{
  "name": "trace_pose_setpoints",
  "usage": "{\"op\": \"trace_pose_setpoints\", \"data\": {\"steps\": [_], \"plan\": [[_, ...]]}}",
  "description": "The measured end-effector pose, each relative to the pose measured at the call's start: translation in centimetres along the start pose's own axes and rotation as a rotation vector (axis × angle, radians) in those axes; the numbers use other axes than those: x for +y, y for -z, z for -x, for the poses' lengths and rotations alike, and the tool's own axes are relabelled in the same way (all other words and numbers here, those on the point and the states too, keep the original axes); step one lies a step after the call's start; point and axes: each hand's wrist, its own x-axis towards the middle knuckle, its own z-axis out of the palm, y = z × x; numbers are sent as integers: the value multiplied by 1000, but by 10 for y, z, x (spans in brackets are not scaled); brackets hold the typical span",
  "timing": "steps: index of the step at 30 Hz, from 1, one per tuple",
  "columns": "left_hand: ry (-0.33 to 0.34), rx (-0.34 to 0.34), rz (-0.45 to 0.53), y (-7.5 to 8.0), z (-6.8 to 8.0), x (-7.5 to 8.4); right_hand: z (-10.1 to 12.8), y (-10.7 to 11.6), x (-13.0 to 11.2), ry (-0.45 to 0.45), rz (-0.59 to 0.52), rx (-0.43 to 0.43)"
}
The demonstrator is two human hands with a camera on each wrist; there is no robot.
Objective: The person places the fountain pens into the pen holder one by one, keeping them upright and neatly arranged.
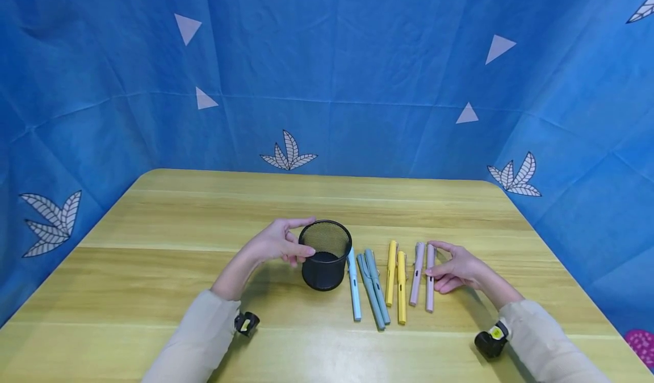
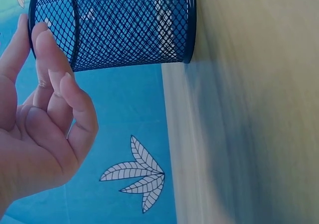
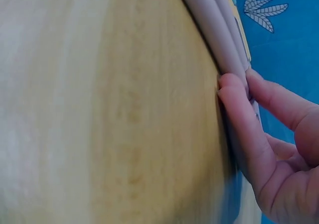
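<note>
A black mesh pen cup (image 1: 325, 255) stands upright on the wooden table (image 1: 204, 224). My left hand (image 1: 306, 236) curls round its left side, with one finger behind the rim and the thumb on the wall. The left wrist view shows the fingertips (image 2: 44, 32) at the rim of the cup (image 2: 129, 25). Right of the cup lie a light blue pen (image 1: 354, 286), two grey-blue pens (image 1: 374, 289), two yellow pens (image 1: 401, 286) and two pink pens. My right hand (image 1: 431, 258) pinches the rightmost pink pen (image 1: 430, 278), which still lies flat. The right wrist view shows its fingertips (image 3: 234, 92) against that pen (image 3: 209, 20).
The pens lie side by side, roughly parallel, pointing away from me. Blue patterned cloth (image 1: 357, 88) walls in the table at the back and on both sides. Bare tabletop stretches to the left and behind the cup. A pink object (image 1: 641, 346) shows at the lower right corner.
</note>
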Motion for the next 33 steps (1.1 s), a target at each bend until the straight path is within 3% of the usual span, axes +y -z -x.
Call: {"op": "trace_pose_setpoints", "data": {"steps": [12,33], "plan": [[-13,-12,-23,0,-2,1,4,1,-1,-3,-5,-28],[-1,-9,-16,0,-1,1,12,7,-7,70,-34,14]]}}
